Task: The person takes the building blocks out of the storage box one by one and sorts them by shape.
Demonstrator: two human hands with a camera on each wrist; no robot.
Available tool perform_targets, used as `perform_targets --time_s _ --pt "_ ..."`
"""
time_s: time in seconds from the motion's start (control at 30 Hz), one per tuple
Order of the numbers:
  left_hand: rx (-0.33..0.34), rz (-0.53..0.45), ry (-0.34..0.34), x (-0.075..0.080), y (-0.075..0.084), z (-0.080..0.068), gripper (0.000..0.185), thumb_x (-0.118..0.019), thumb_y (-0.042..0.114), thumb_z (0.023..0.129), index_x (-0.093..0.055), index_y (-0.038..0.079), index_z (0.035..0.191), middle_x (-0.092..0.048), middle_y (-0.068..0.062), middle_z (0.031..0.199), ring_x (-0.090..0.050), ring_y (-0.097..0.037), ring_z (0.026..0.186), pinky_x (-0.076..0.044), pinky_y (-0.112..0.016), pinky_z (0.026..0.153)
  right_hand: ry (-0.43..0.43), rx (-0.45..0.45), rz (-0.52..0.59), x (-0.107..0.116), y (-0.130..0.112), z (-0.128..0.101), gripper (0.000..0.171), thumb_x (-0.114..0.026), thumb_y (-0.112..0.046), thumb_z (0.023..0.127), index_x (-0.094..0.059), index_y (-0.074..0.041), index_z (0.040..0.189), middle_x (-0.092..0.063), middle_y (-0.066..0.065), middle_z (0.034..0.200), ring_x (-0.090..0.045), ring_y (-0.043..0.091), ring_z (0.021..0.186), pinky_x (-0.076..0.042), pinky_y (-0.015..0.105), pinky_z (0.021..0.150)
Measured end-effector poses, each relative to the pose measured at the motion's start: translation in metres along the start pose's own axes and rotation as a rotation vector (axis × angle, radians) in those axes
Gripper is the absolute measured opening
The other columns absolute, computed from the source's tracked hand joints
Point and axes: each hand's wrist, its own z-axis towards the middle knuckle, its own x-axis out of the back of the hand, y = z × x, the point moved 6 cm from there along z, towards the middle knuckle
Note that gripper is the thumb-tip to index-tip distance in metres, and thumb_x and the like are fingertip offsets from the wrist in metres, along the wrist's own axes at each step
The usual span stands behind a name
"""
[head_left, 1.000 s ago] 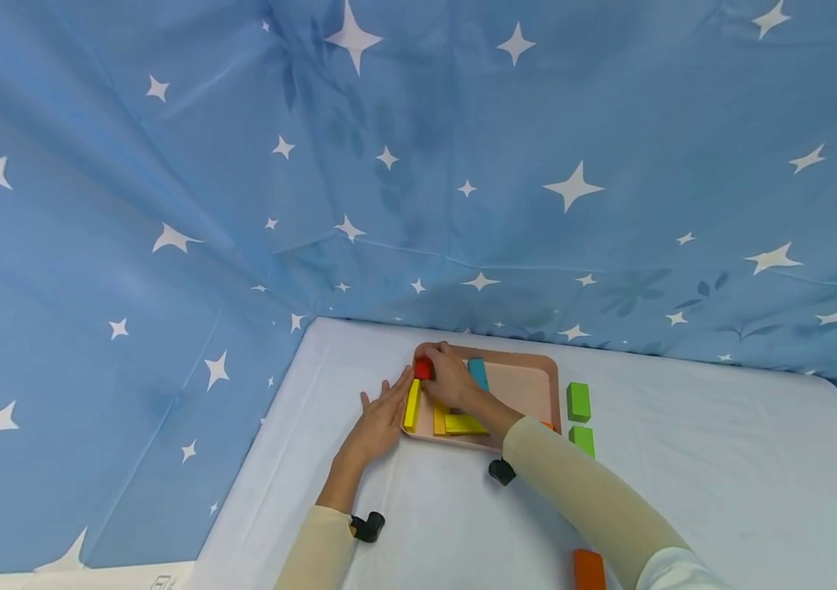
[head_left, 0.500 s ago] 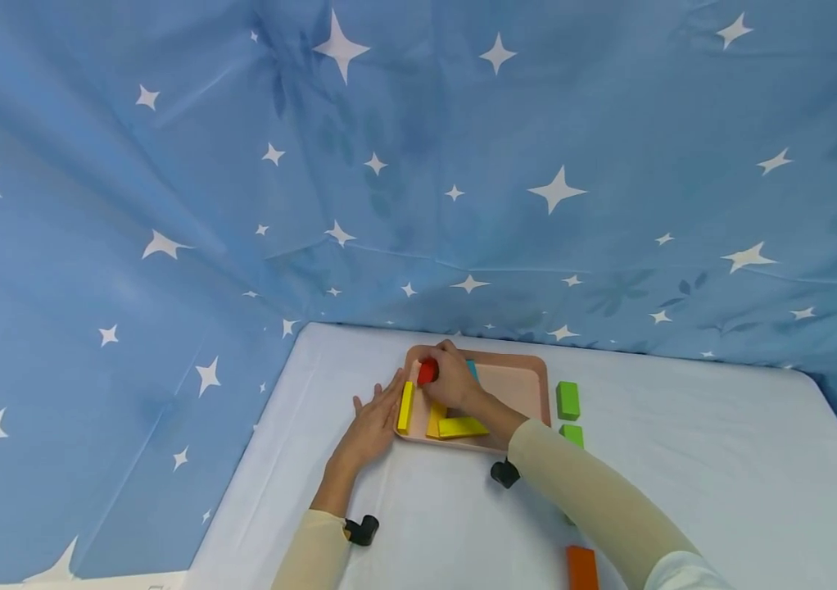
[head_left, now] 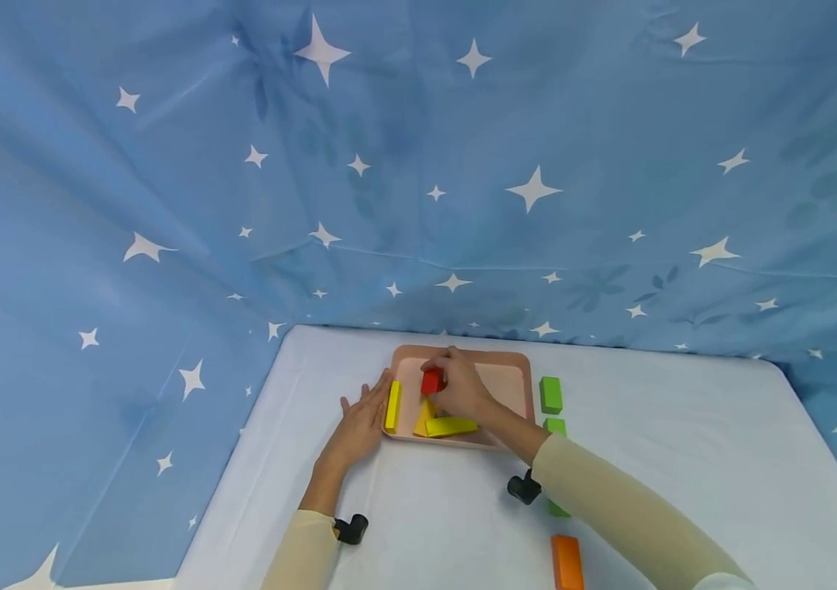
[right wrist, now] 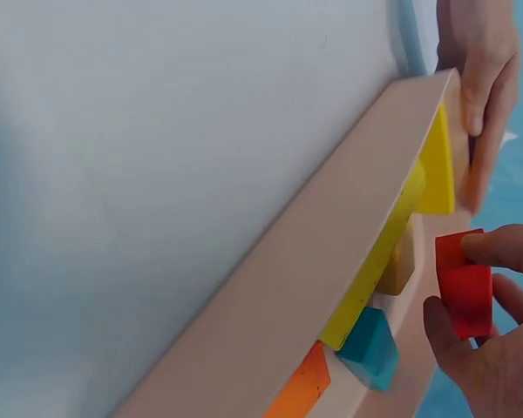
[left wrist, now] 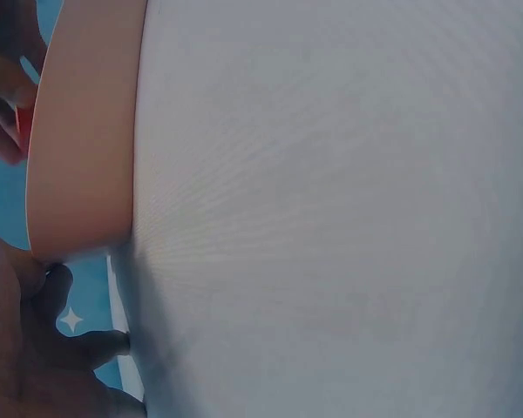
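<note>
small red wooden block [head_left: 432,381] | pinched in right hand [head_left: 463,393] grip, frame centre, above pink plastic tray [head_left: 518,360] | left hand [head_left: 359,422] flat, fingers straight, against tray's left rim

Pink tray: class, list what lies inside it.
Inside the pink tray: yellow blocks, a teal block, an orange block. The right hand holding a red block covers part.

The block [head_left: 431,381] was red and the tray [head_left: 514,365] pink. The backdrop [head_left: 418,164] was blue with white stars.
</note>
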Motion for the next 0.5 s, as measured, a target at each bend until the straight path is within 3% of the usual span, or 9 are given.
perform_targets --time_s 0.17,0.37,0.5 --pt "-0.007 -0.015 0.011 0.002 0.001 0.0 0.055 -0.036 0.03 0.115 -0.021 0.03 0.168 -0.02 0.013 0.172 -0.026 -0.042 0.157 0.0 -0.079 0.12 0.01 0.065 0.031 0.012 -0.009 -0.028 0.049 -0.088 0.002 0.076 -0.075 -0.008 0.122 -0.059 0.007 0.124 -0.059 0.027 0.114 -0.063 0.039 0.09" --pt "-0.004 -0.012 -0.004 0.0 0.0 0.0 0.054 -0.033 0.031 0.115 -0.021 0.03 0.168 -0.017 0.015 0.172 -0.025 -0.042 0.157 0.001 -0.078 0.12 -0.008 0.059 0.115 0.023 -0.008 -0.063 0.048 -0.087 0.007 0.075 -0.074 -0.005 0.12 -0.059 0.008 0.126 -0.061 0.028 0.116 -0.064 0.042 0.089" --pt "0.003 -0.012 -0.005 -0.001 0.001 0.0 0.054 -0.033 0.031 0.115 -0.021 0.029 0.168 -0.018 0.015 0.172 -0.025 -0.042 0.157 0.001 -0.078 0.12 0.004 0.07 0.134 0.029 -0.006 -0.084 0.046 -0.088 0.004 0.076 -0.076 -0.009 0.119 -0.06 0.008 0.124 -0.061 0.028 0.116 -0.064 0.042 0.086"
